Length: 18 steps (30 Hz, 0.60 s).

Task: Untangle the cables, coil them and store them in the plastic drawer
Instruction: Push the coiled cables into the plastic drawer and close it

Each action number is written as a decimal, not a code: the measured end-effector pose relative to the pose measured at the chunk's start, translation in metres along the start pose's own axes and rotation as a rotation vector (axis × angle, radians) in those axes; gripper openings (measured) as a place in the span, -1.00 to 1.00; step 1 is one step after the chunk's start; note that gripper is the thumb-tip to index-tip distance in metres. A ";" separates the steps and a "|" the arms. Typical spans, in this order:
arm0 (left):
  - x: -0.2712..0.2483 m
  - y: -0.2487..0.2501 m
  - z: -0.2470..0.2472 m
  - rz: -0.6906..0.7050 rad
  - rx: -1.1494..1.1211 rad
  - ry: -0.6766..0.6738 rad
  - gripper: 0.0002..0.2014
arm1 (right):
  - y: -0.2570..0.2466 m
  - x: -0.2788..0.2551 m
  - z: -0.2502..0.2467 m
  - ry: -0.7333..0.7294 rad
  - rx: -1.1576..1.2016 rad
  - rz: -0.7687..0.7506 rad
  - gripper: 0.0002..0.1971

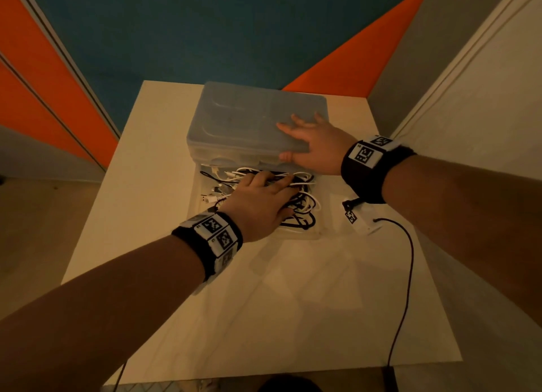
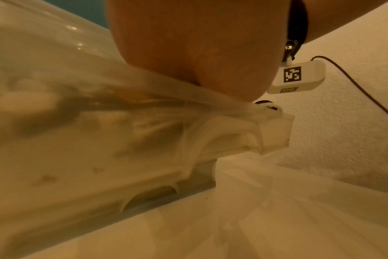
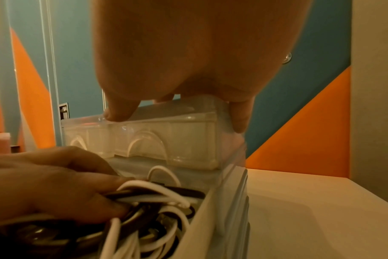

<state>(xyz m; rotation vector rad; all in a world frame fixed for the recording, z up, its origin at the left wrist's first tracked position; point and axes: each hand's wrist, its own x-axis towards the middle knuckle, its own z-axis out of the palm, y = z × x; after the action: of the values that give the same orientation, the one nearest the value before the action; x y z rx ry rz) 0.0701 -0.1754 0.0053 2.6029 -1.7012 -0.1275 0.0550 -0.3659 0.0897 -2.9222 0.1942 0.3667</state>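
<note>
The cable tangle (image 1: 296, 198) fills the open drawer (image 1: 318, 233); the table (image 1: 293, 303) in front lies bare.

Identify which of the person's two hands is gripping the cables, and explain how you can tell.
The left hand: its fingers curl round the black and white cables in the pulled-out drawer. The right hand only rests on the drawer unit's top.

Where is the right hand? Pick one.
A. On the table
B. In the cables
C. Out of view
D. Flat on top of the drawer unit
D: the right hand lies spread on the drawer unit, while the left hand grips the cables.
</note>
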 end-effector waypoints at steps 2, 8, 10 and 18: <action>0.004 -0.002 -0.002 0.017 0.009 0.017 -0.47 | 0.001 0.001 0.000 0.002 -0.002 0.000 -0.26; 0.010 0.001 -0.002 -0.009 0.059 0.056 -0.46 | 0.004 0.004 0.004 -0.006 -0.013 0.002 -0.25; 0.008 0.003 0.001 -0.022 0.039 0.072 -0.46 | 0.005 0.003 0.004 -0.018 -0.006 -0.008 -0.25; 0.008 0.001 0.003 -0.015 -0.023 0.070 -0.47 | 0.041 -0.036 0.053 0.342 0.493 0.107 0.02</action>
<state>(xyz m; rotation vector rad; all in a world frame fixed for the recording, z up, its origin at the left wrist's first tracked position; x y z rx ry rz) 0.0722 -0.1832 0.0020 2.5723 -1.6476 -0.0561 0.0017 -0.3914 0.0411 -2.4653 0.4227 -0.1548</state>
